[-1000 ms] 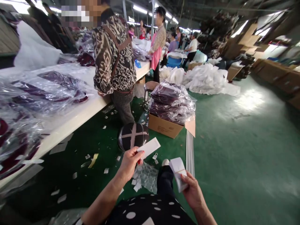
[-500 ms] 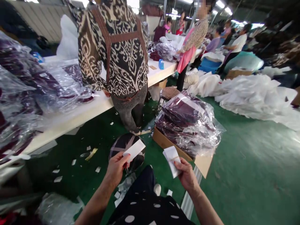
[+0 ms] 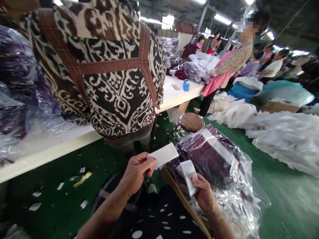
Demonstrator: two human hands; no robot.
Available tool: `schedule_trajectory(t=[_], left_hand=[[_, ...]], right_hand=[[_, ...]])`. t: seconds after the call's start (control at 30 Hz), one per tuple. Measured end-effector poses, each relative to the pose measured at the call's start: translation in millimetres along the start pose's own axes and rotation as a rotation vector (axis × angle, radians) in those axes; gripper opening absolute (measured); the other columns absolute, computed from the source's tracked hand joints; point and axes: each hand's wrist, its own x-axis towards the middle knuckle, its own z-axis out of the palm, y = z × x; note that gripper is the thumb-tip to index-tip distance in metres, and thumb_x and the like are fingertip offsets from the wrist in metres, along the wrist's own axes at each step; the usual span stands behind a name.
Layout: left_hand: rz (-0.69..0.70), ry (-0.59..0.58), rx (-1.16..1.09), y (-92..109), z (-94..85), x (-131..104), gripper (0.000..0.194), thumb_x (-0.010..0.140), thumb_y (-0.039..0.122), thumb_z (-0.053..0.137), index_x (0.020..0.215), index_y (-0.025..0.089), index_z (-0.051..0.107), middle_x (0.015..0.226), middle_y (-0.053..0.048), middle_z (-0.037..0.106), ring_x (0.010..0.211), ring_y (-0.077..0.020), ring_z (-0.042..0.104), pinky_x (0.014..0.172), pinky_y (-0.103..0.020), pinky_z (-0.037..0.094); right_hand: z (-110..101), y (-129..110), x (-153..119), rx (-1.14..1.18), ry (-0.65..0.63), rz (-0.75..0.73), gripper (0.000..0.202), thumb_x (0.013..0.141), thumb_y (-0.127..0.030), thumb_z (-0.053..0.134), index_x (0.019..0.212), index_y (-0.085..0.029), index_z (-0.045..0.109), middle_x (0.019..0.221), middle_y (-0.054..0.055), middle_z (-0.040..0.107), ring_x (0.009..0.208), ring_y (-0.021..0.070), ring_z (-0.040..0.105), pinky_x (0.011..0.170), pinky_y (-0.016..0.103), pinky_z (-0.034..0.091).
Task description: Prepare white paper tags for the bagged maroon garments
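My left hand pinches a flat white paper slip between thumb and fingers, above the floor at the centre. To its right, my right hand is closed on a folded stack of white paper slips, with a thin band around it. Both hands are apart. Beneath and beyond the right hand lies a pile of dark maroon goods in clear plastic bags, set in a cardboard box whose edge shows.
A person in a patterned top stands close ahead at a long white table. A woven stool is beyond the bags. Another person stands further right. White sheets heap on the right; paper scraps litter the green floor.
The view has moved closer to the person ahead and the bagged pile. Both hands, still holding their papers, have come nearer each other, with the left slip now close to the right stack.
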Motion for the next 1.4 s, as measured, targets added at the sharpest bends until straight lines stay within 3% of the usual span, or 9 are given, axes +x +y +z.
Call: schedule_trajectory(t=[0.37, 0.57, 0.7, 0.97, 1.07, 1.2, 1.4], left_hand=[[-0.117, -0.038, -0.114, 57.5, 33.4, 90.5, 0.020, 0.060, 0.026, 0.069, 0.061, 0.013, 0.054, 0.053, -0.003, 0.057, 0.040, -0.0045, 0.039, 0.039, -0.017, 0.024], [-0.142, -0.041, -0.193, 71.3, 45.4, 156.4, 0.018, 0.060, 0.022, 0.070, 0.063, 0.012, 0.055, 0.056, -0.001, 0.055, 0.041, -0.0037, 0.040, 0.036, -0.015, 0.023], [-0.151, -0.033, -0.259, 77.4, 61.7, 227.3, 0.018, 0.060, 0.020, 0.071, 0.066, 0.012, 0.055, 0.057, 0.000, 0.053, 0.042, -0.0034, 0.040, 0.035, -0.014, 0.023], [-0.044, 0.049, -0.251, 111.7, 109.8, 429.0, 0.022, 0.058, 0.022, 0.073, 0.061, 0.012, 0.054, 0.051, 0.000, 0.053, 0.039, -0.0031, 0.038, 0.034, -0.014, 0.024], [-0.035, 0.083, -0.248, 130.1, 120.6, 489.2, 0.022, 0.057, 0.022, 0.073, 0.062, 0.011, 0.055, 0.051, 0.001, 0.051, 0.039, -0.0030, 0.037, 0.035, -0.014, 0.024], [-0.068, 0.083, -0.295, 148.4, 122.8, 543.5, 0.021, 0.057, 0.022, 0.073, 0.064, 0.010, 0.056, 0.051, 0.002, 0.049, 0.038, -0.0024, 0.036, 0.036, -0.015, 0.023], [-0.041, 0.056, -0.358, 162.9, 110.8, 602.5, 0.017, 0.063, 0.019, 0.070, 0.064, 0.011, 0.055, 0.052, 0.001, 0.052, 0.038, -0.0025, 0.037, 0.036, -0.015, 0.024]], right_hand=[[45.2, -60.5, 120.8, 0.079, -0.170, -0.014, 0.024, 0.053, -0.021, 0.072, 0.076, -0.015, 0.066, 0.060, 0.001, 0.064, 0.048, 0.0113, 0.051, 0.046, 0.022, 0.037], [72.6, -97.3, 207.6, 0.115, -0.215, 0.003, 0.023, 0.048, -0.020, 0.072, 0.070, -0.016, 0.066, 0.055, -0.001, 0.063, 0.047, 0.0110, 0.050, 0.045, 0.022, 0.035], [77.8, -125.8, 282.7, 0.118, -0.233, 0.010, 0.022, 0.045, -0.020, 0.073, 0.066, -0.014, 0.065, 0.056, 0.000, 0.063, 0.048, 0.0120, 0.051, 0.047, 0.023, 0.036], [71.1, -205.8, 451.2, 0.073, -0.202, 0.059, 0.030, 0.048, -0.024, 0.075, 0.075, -0.014, 0.065, 0.060, 0.001, 0.066, 0.049, 0.0123, 0.054, 0.048, 0.022, 0.038], [72.1, -236.8, 499.5, 0.050, -0.182, 0.085, 0.027, 0.048, -0.023, 0.076, 0.072, -0.014, 0.065, 0.059, 0.001, 0.066, 0.047, 0.0115, 0.053, 0.047, 0.021, 0.038], [78.6, -264.3, 541.3, 0.035, -0.163, 0.130, 0.025, 0.050, -0.023, 0.075, 0.072, -0.015, 0.066, 0.060, 0.001, 0.066, 0.049, 0.0113, 0.054, 0.048, 0.021, 0.038], [100.0, -282.0, 579.7, -0.009, -0.117, 0.163, 0.025, 0.050, -0.023, 0.075, 0.073, -0.016, 0.066, 0.061, 0.001, 0.066, 0.051, 0.0122, 0.054, 0.050, 0.023, 0.039]])
